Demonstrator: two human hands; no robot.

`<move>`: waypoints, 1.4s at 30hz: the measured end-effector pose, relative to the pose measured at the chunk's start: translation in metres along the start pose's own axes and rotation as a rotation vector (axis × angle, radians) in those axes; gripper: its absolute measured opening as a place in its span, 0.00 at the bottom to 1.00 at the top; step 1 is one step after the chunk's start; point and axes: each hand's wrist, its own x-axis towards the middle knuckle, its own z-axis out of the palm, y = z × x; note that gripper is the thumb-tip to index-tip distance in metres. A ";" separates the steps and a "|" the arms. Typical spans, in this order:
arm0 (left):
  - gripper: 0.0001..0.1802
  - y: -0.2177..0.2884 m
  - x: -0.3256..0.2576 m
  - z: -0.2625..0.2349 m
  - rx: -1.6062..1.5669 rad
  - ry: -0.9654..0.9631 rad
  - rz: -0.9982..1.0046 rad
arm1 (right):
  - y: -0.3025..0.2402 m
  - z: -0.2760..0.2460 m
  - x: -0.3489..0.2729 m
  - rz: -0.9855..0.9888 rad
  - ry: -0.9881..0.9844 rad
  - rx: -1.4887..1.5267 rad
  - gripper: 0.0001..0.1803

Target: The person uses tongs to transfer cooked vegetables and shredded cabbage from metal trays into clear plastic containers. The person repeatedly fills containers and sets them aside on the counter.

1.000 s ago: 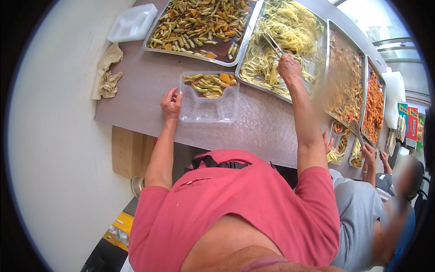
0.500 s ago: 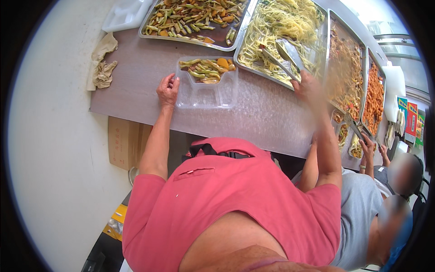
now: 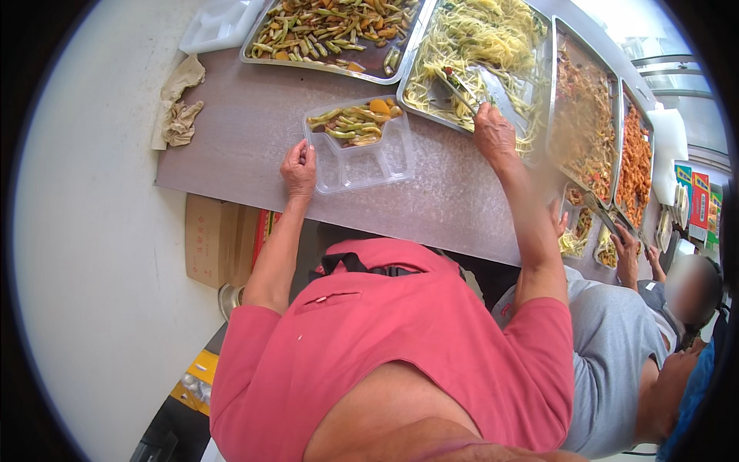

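Observation:
A clear plastic meal box [image 3: 368, 160] with compartments lies on the grey counter [image 3: 254, 146]; its far compartment holds green beans and orange pieces [image 3: 356, 122]. My left hand [image 3: 299, 167] rests on the box's near-left corner. My right hand [image 3: 493, 131] is closed on metal tongs [image 3: 459, 88] that reach into a steel tray of pale yellow noodles [image 3: 493, 38].
A steel tray of green beans [image 3: 323, 35] and a white box [image 3: 219, 23] stand at the back left, crumpled paper [image 3: 178, 112] at the counter's left edge. More food trays [image 3: 635, 162] run to the right, where another person in grey [image 3: 616, 339] fills small boxes. A cardboard carton [image 3: 212, 239] sits below.
The view has shifted so the counter sits higher. My right hand drew back from the noodle tray and has returned to its near edge, gripping the tongs. My left hand stays on the box.

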 end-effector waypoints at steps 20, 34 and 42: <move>0.11 0.004 0.016 -0.002 0.073 -0.059 0.143 | 0.016 -0.004 -0.023 0.373 -0.156 1.295 0.19; 0.14 0.008 0.014 0.002 -0.005 -0.136 0.121 | -0.050 -0.058 -0.099 0.446 -0.014 1.288 0.10; 0.15 0.003 0.014 0.000 -0.005 -0.157 0.109 | -0.120 -0.009 -0.165 0.211 0.204 0.609 0.11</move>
